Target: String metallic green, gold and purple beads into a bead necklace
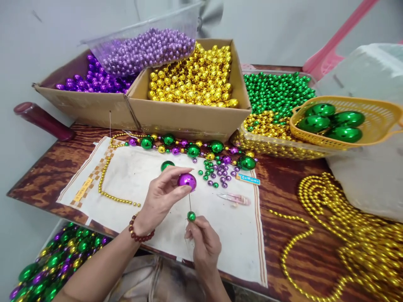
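Note:
My left hand (162, 197) pinches a large shiny purple bead (187, 180) between thumb and fingers above a white cloth (135, 176). A thin needle runs down from that bead through a small green bead (191, 216). My right hand (204, 245) is closed on the needle's lower end, just under the green bead. A strung strand of green, purple and gold beads (189, 149) curves along the far edge of the cloth, with a run of small gold beads (105, 184) down its left side. Loose small green and purple beads (217, 172) lie scattered on the cloth.
Cardboard boxes hold purple beads (94, 79) and gold beads (195, 79); a clear tub of purple beads (145, 48) rests on top. A tray of green and gold beads (273, 105), a yellow basket with big green beads (333, 121), gold strands (355, 239) and a dark red bottle (40, 119) surround the cloth.

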Tool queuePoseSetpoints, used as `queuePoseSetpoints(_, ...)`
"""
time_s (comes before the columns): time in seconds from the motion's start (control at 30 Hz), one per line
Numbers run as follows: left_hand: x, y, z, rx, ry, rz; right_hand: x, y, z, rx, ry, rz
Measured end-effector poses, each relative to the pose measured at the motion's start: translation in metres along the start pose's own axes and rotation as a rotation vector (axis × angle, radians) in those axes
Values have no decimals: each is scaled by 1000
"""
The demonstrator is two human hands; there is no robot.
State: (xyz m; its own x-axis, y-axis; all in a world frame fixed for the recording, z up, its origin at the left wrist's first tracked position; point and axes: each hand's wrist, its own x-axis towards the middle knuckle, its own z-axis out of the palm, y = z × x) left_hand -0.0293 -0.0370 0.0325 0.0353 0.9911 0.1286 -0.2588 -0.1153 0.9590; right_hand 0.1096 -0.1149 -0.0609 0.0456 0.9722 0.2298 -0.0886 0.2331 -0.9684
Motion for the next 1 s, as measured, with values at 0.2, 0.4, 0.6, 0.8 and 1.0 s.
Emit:
queuePoseSetpoints(0.2,-1,4,6,60,14,46,2,-1,3,-57,29,-5)
queuePoseSetpoints(0.4,-1,8,7,48,85,34,5,4,2,-74,-34,-112)
queuePoseSetpoints(0.6,2,3,6,-74,83,-64,0,2,5,-63,64,-36)
queuePoseSetpoints(0.8,5,-2,3,-118,160,-38,2,-2,11,-45,-3,-44)
queuePoseSetpoints(1.0,-6,7,9,80,95,99,2,1,13,24,52,34)
